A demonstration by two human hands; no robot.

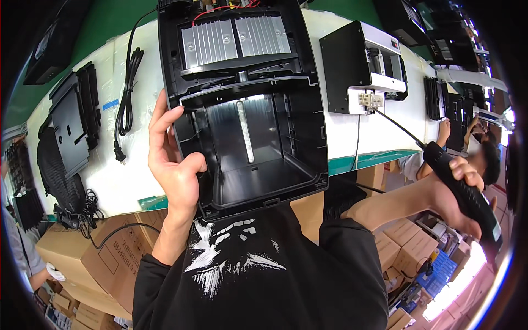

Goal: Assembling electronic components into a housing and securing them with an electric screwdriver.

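Note:
A large black plastic appliance housing lies on the white workbench, its open cavity facing me and two ribbed silver metal plates at its far end. My left hand grips the housing's left wall, thumb hooked inside the rim. My right hand is held out to the right, away from the bench, wrapped around a black electric screwdriver whose cable runs up to the bench.
A black power cord and stacked black panels lie at the left. A black-and-white unit stands at the right. Cardboard boxes sit below the bench. Another person works at far right.

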